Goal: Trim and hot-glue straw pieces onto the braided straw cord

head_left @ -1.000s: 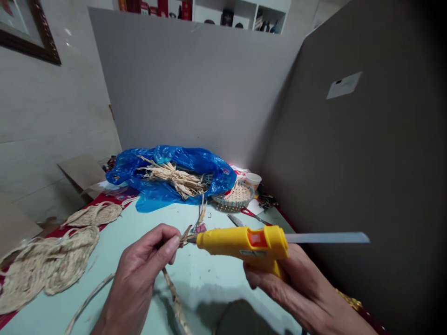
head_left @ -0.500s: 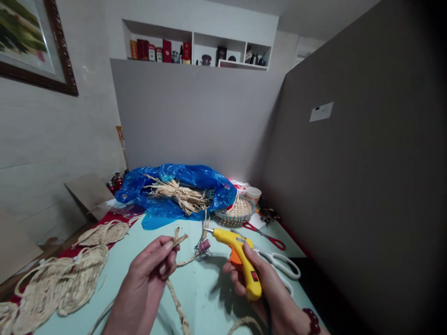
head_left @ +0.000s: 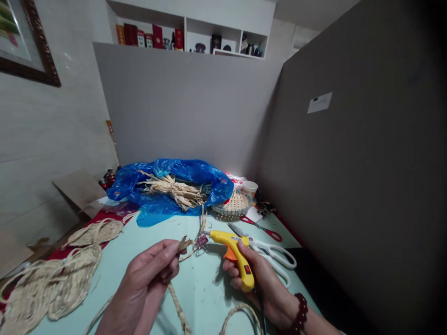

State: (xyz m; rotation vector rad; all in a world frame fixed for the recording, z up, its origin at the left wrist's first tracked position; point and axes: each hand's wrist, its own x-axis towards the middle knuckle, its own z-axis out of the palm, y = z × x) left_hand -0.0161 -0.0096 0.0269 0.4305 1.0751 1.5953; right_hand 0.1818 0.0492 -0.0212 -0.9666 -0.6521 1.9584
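Between the thumb and fingers of my left hand (head_left: 153, 263) is the end of a dried straw strip (head_left: 185, 244), its tips splayed out to the right. A braided straw cord (head_left: 179, 308) hangs below that hand and runs over the table. My right hand (head_left: 256, 274) is wrapped round a yellow hot glue gun (head_left: 240, 260) with an orange trigger. The gun's metal nozzle points left toward the strip, with a gap between them. Behind the nozzle, a pink-and-wire clip (head_left: 201, 243) sits on the cord.
White-handled scissors (head_left: 275, 256) and red-handled scissors (head_left: 261, 228) lie at the right. A blue plastic bag (head_left: 157, 209) with a straw bundle (head_left: 174, 188) is at the back, beside a woven basket (head_left: 232, 207) and a cup (head_left: 250, 187). Woven straw soles (head_left: 75, 284) lie on the left.
The camera view has shifted slightly. The strip's tips have turned a little in my left hand, and the glue gun's nozzle has come slightly lower and nearer to them.
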